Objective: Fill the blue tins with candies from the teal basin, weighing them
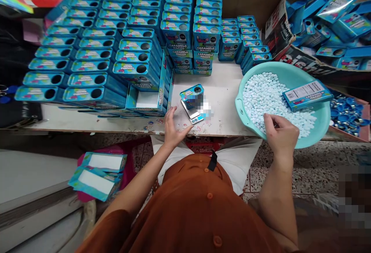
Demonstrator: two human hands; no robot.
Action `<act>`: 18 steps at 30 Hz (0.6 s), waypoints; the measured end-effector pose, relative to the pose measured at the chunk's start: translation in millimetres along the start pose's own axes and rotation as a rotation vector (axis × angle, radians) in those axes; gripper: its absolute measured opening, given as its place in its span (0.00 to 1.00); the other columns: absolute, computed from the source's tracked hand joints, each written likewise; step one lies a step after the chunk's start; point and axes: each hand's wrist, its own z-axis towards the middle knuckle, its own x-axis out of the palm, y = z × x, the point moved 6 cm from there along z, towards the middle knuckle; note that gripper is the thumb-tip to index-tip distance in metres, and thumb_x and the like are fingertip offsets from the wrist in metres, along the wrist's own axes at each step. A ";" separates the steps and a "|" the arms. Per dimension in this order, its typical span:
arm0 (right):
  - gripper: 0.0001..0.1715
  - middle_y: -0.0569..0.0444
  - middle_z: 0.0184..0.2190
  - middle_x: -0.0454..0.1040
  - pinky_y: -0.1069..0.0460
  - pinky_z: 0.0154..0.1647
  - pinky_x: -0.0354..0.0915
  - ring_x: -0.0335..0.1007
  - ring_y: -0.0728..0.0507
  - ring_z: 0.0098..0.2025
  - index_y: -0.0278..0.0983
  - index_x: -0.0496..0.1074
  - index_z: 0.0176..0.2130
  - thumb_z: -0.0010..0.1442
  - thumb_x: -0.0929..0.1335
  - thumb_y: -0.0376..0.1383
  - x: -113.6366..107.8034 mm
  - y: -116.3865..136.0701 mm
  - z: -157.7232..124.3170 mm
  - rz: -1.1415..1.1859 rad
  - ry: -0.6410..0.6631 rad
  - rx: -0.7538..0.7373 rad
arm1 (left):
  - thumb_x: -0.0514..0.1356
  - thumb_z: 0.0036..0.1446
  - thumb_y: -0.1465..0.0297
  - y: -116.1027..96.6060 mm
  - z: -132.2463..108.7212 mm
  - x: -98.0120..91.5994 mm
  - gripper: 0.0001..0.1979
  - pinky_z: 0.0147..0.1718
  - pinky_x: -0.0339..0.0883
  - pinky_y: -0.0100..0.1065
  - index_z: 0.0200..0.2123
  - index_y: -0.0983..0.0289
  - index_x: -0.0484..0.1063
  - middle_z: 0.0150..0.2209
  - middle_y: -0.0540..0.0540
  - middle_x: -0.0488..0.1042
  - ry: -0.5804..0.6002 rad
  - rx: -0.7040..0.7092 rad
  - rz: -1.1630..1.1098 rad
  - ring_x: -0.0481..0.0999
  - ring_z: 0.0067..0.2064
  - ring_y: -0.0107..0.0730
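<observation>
My left hand (pixel 173 130) is open on the table's front edge, thumb and fingers apart, beside a small silver device (pixel 197 118) that looks like a pocket scale. On that device stands a blue candy tin (pixel 188 93) with a round dark hole in its top; part of both is blurred out. My right hand (pixel 280 135) is closed, fingers curled, over the near side of a turquoise basin (pixel 321 129). Whatever it holds is hidden. Small pale blue candies (pixel 261 90) cover the basin's bottom, and a blue carton (pixel 307 94) lies across them at the right.
Rows of blue tins (pixel 89 77) fill the table's left and back. A cardboard box (pixel 285 32) of blue tins stands at back right. Right of the basin, a pink tray (pixel 363 129) holds blue-and-silver pieces. Flattened blue cartons (pixel 97 183) lie on a pink stool (pixel 131 168) at lower left.
</observation>
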 end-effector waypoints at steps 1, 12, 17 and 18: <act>0.21 0.50 0.27 0.78 0.51 0.31 0.58 0.69 0.44 0.29 0.37 0.78 0.30 0.62 0.63 0.47 0.2 -0.4 0.0 -0.003 0.001 0.000 | 0.70 0.44 0.54 1.5 -2.0 0.9 0.48 0.62 0.55 0.50 0.63 0.63 0.52 0.60 0.67 0.63 0.007 0.003 0.014 0.61 0.63 0.50; 0.20 0.50 0.27 0.78 0.52 0.30 0.58 0.70 0.44 0.29 0.37 0.78 0.31 0.61 0.65 0.47 -1.8 2.2 -0.9 0.006 -0.001 0.012 | 0.69 0.46 0.57 7.0 -1.9 3.4 0.43 0.59 0.60 0.46 0.61 0.62 0.56 0.57 0.65 0.67 -0.021 -0.054 -0.003 0.65 0.60 0.48; 0.20 0.50 0.28 0.78 0.52 0.32 0.60 0.70 0.45 0.29 0.37 0.78 0.31 0.62 0.64 0.47 -0.3 3.0 -0.2 0.023 0.000 0.010 | 0.69 0.46 0.58 11.1 -5.0 5.4 0.41 0.59 0.60 0.46 0.61 0.63 0.57 0.56 0.64 0.68 -0.018 -0.055 0.023 0.67 0.59 0.47; 0.20 0.50 0.29 0.79 0.52 0.32 0.60 0.70 0.45 0.29 0.37 0.78 0.31 0.62 0.64 0.47 0.1 3.1 0.0 0.025 0.005 0.008 | 0.69 0.46 0.58 11.4 -5.5 5.3 0.41 0.59 0.60 0.47 0.60 0.62 0.58 0.56 0.64 0.68 -0.021 -0.061 0.025 0.67 0.59 0.47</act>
